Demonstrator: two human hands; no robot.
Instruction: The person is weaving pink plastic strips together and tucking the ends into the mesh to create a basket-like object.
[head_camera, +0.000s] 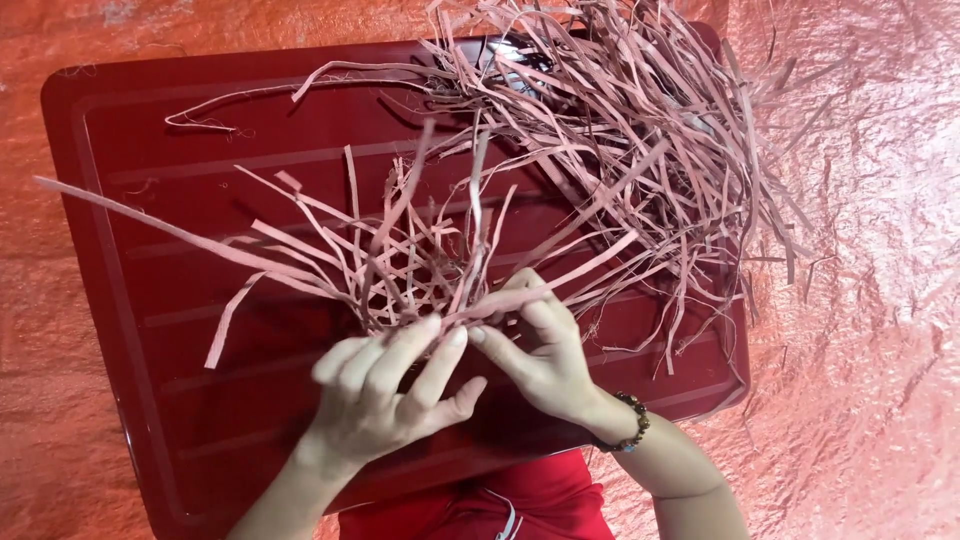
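Here the left hand (385, 385) and right hand (540, 355) met fingertip to fingertip over a dark red tray (150, 300), both closed in a pinch on a small woven bundle of pinkish strips (410, 270) whose loose ends fanned upward and to the left. A larger loose heap of strips (640, 140) lay on the tray's far right corner, spilling over its edge. The tray rested on an orange-red sheet (870, 300). A beaded bracelet (633, 425) circled the right wrist
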